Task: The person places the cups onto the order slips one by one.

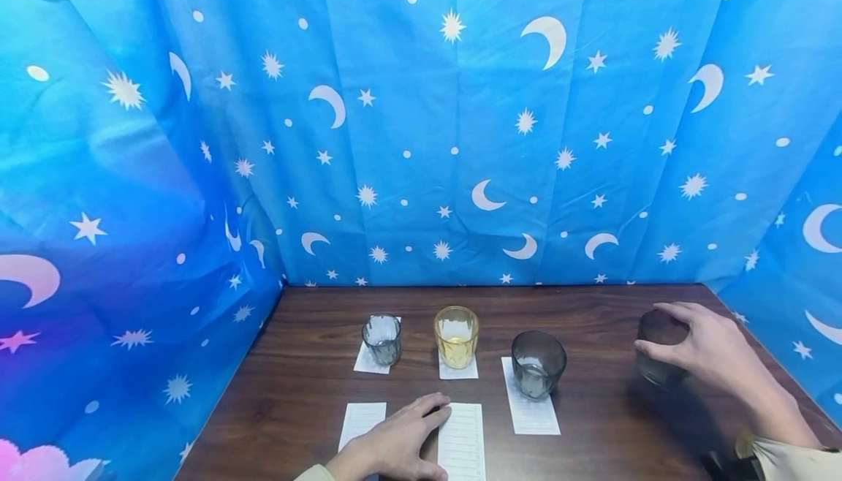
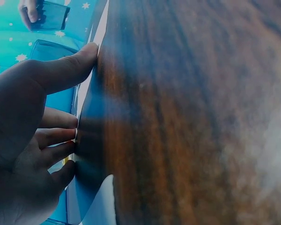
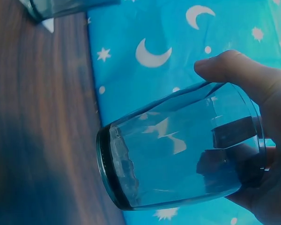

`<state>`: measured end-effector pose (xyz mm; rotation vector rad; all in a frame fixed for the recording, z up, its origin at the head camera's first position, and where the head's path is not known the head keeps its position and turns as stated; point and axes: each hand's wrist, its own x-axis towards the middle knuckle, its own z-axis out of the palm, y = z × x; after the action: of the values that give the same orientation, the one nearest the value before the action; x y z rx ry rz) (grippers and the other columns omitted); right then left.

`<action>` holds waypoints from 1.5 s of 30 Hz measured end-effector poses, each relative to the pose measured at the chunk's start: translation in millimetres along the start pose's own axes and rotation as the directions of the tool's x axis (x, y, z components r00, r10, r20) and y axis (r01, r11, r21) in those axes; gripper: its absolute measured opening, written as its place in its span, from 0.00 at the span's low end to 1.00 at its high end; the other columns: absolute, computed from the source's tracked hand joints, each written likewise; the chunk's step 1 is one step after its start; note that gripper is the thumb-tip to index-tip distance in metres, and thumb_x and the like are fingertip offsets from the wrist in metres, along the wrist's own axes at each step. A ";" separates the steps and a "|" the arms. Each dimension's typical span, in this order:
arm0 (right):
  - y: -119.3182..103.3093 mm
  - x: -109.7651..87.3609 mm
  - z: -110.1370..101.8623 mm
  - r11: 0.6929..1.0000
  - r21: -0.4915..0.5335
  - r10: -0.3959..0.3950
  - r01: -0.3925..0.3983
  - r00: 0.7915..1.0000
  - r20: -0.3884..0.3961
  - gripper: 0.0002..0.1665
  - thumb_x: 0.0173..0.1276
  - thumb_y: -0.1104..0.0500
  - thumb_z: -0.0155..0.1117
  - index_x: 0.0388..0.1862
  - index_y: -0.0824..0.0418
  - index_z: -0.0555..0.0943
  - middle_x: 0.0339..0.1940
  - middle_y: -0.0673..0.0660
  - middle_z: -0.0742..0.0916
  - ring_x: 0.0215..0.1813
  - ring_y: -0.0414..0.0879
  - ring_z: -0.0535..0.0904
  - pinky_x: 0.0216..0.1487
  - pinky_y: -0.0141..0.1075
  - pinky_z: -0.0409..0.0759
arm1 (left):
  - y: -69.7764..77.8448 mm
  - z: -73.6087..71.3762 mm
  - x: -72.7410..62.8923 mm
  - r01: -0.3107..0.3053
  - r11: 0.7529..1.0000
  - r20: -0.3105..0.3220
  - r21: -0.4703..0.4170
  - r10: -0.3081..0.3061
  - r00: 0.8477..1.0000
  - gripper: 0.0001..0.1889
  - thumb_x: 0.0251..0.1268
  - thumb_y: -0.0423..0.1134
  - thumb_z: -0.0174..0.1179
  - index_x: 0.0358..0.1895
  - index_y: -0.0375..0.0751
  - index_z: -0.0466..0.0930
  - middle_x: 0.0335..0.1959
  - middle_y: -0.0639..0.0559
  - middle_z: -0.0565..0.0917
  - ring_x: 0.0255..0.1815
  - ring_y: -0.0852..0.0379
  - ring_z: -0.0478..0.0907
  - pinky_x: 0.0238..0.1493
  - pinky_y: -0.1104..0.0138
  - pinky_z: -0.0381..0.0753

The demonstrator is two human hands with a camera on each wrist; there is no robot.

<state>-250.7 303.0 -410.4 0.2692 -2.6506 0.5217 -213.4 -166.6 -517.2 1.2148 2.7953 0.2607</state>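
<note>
My right hand (image 1: 713, 342) grips a dark tinted glass (image 3: 178, 150) near its rim, at the right side of the table. In the right wrist view the glass is upright relative to the table, its thick base close over the wood, and other fingers show through its wall. At the front, my left hand (image 1: 404, 441) rests with loosely spread fingers at the left edge of a white printed paper slip (image 1: 462, 437). Its thumb (image 2: 79, 63) and fingertips meet the paper's edge in the left wrist view. Another slip (image 1: 363, 422) lies partly under this hand.
Behind the left hand stand a small grey glass (image 1: 381, 342) and a yellow glass (image 1: 457, 338), each on a paper slip. Another dark glass (image 1: 538, 365) stands on a slip (image 1: 536, 419) between the hands. Blue star-patterned cloth (image 1: 421, 115) hangs around the wooden table (image 1: 296, 364).
</note>
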 end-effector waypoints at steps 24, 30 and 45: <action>-53.0 35.0 -17.7 0.995 0.023 -0.094 0.093 0.995 0.025 0.47 0.44 0.38 0.79 0.56 0.68 0.79 0.53 0.74 0.81 0.50 0.72 0.79 0.39 0.61 0.80 | 2.1 0.0 -0.3 -0.011 1.000 -0.021 0.022 0.012 1.000 0.48 0.53 0.69 0.63 0.72 0.40 0.65 0.73 0.49 0.64 0.74 0.52 0.62 0.68 0.60 0.71; -75.4 43.0 -21.5 0.990 0.056 -0.131 0.129 0.990 0.049 0.47 0.44 0.39 0.80 0.57 0.68 0.79 0.55 0.74 0.80 0.53 0.72 0.77 0.42 0.62 0.81 | 1.2 1.4 0.1 -0.010 1.000 -0.016 0.011 0.010 1.000 0.48 0.53 0.69 0.63 0.72 0.40 0.64 0.73 0.49 0.64 0.74 0.53 0.62 0.68 0.61 0.70; -130.6 53.0 -14.2 0.975 0.108 -0.208 0.197 0.972 0.107 0.47 0.48 0.39 0.77 0.61 0.66 0.78 0.60 0.70 0.79 0.61 0.68 0.75 0.52 0.61 0.79 | 1.4 1.6 0.6 -0.017 1.000 -0.016 0.005 0.017 1.000 0.48 0.52 0.68 0.64 0.71 0.39 0.65 0.73 0.48 0.64 0.73 0.53 0.62 0.69 0.63 0.70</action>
<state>-258.2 184.1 -333.7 0.6107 -2.6735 0.5829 -212.6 -165.1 -518.5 1.2429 2.8017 0.2665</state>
